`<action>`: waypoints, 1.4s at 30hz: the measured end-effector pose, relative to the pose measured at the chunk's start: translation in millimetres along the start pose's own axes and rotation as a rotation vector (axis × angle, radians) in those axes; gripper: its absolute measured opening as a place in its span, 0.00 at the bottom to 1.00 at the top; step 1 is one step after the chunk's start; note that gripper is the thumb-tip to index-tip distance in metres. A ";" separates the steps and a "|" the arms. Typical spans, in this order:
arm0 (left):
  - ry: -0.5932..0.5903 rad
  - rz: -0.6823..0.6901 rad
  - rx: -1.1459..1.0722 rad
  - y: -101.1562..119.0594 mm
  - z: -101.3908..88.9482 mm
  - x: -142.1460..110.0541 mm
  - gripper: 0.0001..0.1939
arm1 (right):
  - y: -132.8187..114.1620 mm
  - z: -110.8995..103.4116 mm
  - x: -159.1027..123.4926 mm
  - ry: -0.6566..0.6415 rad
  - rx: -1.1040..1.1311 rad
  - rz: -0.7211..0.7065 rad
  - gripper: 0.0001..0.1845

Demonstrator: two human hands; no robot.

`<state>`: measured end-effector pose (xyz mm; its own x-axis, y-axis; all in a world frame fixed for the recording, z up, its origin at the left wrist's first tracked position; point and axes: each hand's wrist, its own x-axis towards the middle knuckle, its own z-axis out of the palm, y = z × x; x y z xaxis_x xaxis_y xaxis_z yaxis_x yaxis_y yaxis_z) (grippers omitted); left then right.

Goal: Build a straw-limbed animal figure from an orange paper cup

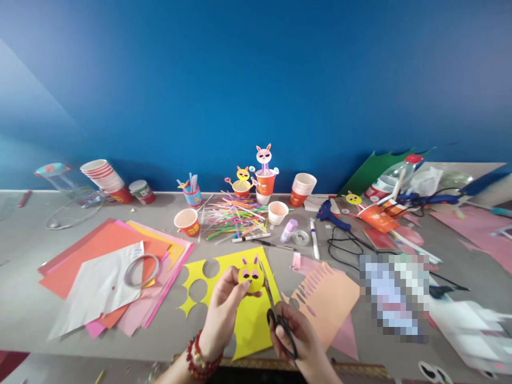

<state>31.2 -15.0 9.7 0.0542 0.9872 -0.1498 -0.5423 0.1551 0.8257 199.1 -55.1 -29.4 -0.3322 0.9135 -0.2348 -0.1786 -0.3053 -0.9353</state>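
Note:
My left hand [229, 301], with red beads at the wrist, pinches a round yellow paper animal face [250, 278] that has pink ears and dark eyes. My right hand [296, 336] is wrapped round the black handles of a pair of scissors [269, 288]. The blades point up and stand right beside the face's right edge; whether they touch it I cannot tell. Beneath both hands lies a sheet of yellow paper [252, 333] with round holes cut out along its left side. To the right is a peach paper sheet [338, 304] with a notched edge.
Coloured paper sheets [108, 256] and a tape roll [141, 270] lie left. Behind are loose straws [236, 216], paper cups [186, 221], a glue stick [288, 230] and a marker [314, 240]. A blue glue gun [333, 214] trails its black cord at right, near a plastic bottle [390, 178].

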 end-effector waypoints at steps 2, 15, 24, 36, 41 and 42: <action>0.002 -0.005 0.003 -0.1 -0.2 0.4 0.10 | -0.2 0.3 0.4 0.003 0.001 0.001 0.34; 0.031 -0.030 0.000 0.1 -0.3 -1.3 0.10 | 3.3 3.0 0.2 0.007 0.027 0.004 0.34; 0.032 -0.020 0.000 -1.0 0.8 -1.4 0.11 | 9.8 5.9 -0.8 -0.007 0.097 -0.008 0.33; 0.048 -0.017 0.018 -0.1 2.2 -1.0 0.12 | 16.0 7.3 0.6 0.020 0.101 -0.020 0.33; 0.060 -0.021 0.030 0.7 2.0 -1.0 0.12 | 9.8 6.4 0.6 0.012 0.049 -0.010 0.33; 0.059 -0.021 0.033 0.9 1.9 -1.1 0.12 | 8.5 6.3 0.7 0.019 0.037 -0.015 0.34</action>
<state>32.2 -15.9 11.7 0.0158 0.9800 -0.1985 -0.5137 0.1782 0.8392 191.5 -58.7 -35.8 -0.3121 0.9228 -0.2259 -0.2178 -0.3010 -0.9284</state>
